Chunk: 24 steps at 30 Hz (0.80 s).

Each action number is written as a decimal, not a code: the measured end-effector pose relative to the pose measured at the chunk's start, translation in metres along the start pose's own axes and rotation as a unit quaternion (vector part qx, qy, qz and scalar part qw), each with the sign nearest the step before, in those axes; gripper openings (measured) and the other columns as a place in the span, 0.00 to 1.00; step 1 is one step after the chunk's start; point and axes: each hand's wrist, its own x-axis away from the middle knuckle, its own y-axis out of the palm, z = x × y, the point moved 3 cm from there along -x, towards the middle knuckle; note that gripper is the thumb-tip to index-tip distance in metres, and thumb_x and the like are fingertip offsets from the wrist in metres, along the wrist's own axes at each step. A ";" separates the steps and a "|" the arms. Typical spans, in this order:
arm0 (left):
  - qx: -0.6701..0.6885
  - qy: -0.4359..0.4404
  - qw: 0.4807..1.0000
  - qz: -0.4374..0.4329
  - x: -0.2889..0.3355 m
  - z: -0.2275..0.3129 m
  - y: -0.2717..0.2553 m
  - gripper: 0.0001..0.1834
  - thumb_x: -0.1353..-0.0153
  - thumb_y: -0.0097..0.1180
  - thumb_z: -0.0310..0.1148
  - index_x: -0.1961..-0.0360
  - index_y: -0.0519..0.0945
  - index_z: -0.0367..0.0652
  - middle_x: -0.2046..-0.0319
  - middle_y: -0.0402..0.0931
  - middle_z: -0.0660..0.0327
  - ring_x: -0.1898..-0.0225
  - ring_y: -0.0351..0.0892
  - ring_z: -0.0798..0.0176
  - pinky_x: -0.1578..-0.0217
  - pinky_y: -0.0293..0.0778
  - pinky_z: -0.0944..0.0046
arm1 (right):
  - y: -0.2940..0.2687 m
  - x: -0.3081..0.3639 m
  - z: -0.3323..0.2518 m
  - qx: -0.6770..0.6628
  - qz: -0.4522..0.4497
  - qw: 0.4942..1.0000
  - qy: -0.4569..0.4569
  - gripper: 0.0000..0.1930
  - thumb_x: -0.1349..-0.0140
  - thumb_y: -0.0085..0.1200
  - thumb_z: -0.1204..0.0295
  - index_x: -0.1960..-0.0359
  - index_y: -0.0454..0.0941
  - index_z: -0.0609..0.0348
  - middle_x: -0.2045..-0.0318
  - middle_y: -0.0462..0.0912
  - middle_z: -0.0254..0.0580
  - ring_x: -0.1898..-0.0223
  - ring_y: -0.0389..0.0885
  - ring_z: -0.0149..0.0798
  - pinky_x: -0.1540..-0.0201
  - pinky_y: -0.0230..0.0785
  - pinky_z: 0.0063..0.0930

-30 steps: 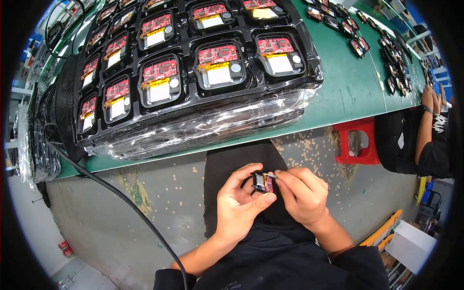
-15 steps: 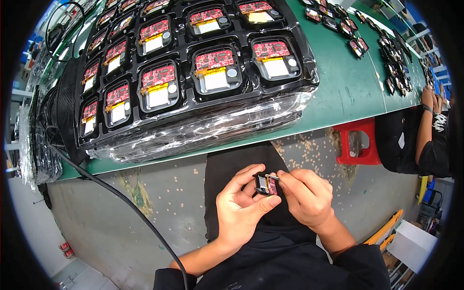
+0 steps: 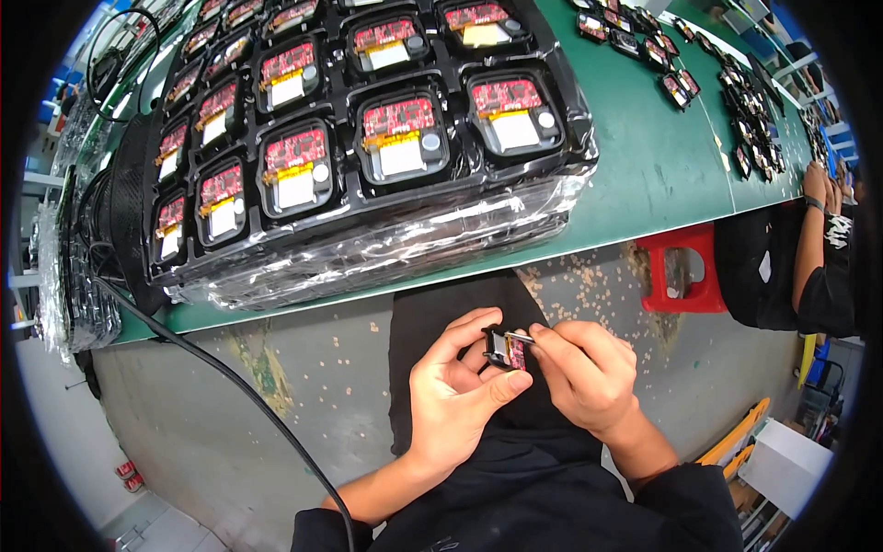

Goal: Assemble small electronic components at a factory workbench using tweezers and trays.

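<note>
Over my lap, my left hand (image 3: 457, 396) grips a small black device housing (image 3: 494, 353) between thumb and fingers. The housing is tilted, and inside it are a red circuit board (image 3: 519, 357) and a pale silver part. My right hand (image 3: 589, 377) pinches thin metal tweezers (image 3: 521, 338), whose tip lies over the upper edge of the housing. What the tip touches is too small to make out. On the table ahead, a black plastic tray (image 3: 345, 204) holds rows of similar housings, each with a red board, yellow strip and white block.
The tray tops a plastic-wrapped stack on the green table (image 3: 635, 184). A black cable (image 3: 248, 386) hangs past my left arm. More housings (image 3: 754, 120) lie at the far right, near a red stool (image 3: 681, 267) and a co-worker's arm (image 3: 809, 248). Small pale bits dot the floor.
The tray stack shows slightly farther left in view. My hands stay nearly in place; the tweezers' tip has shifted a little against the housing.
</note>
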 end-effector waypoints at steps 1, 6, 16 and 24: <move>-0.003 0.005 1.000 -0.005 0.000 0.002 0.001 0.34 0.45 0.72 0.13 0.37 0.74 0.29 0.35 0.66 0.50 0.39 0.76 0.56 0.40 0.80 0.59 | -0.002 -0.003 0.001 -0.003 -0.006 1.000 0.003 0.15 0.52 0.71 0.81 0.59 0.88 0.61 0.69 0.82 0.39 0.76 0.81 0.38 0.76 0.74 0.30; -0.139 0.209 0.955 -0.160 0.014 0.051 0.010 0.38 0.56 0.79 0.12 0.42 0.75 0.36 0.42 0.73 0.46 0.40 0.80 0.49 0.40 0.80 0.49 | -0.039 -0.033 0.025 0.026 0.081 0.996 0.036 0.14 0.49 0.67 0.83 0.59 0.86 0.63 0.65 0.84 0.44 0.69 0.83 0.47 0.64 0.76 0.38; -0.443 0.471 0.751 -0.132 -0.017 0.195 0.084 0.32 0.60 0.86 0.27 0.57 0.75 0.40 0.56 0.79 0.54 0.56 0.84 0.59 0.52 0.81 0.58 | -0.071 -0.115 0.162 0.276 0.130 0.914 0.269 0.21 0.31 0.62 0.61 0.41 0.76 0.57 0.50 0.75 0.55 0.63 0.84 0.63 0.62 0.77 0.55; -0.685 0.523 0.507 -0.020 -0.146 0.288 0.118 0.10 0.43 0.70 0.26 0.60 0.85 0.36 0.63 0.85 0.50 0.62 0.85 0.48 0.57 0.79 0.58 | -0.067 -0.101 0.155 0.241 0.149 0.925 0.252 0.13 0.31 0.60 0.63 0.53 0.76 0.58 0.48 0.77 0.50 0.63 0.85 0.62 0.62 0.76 0.54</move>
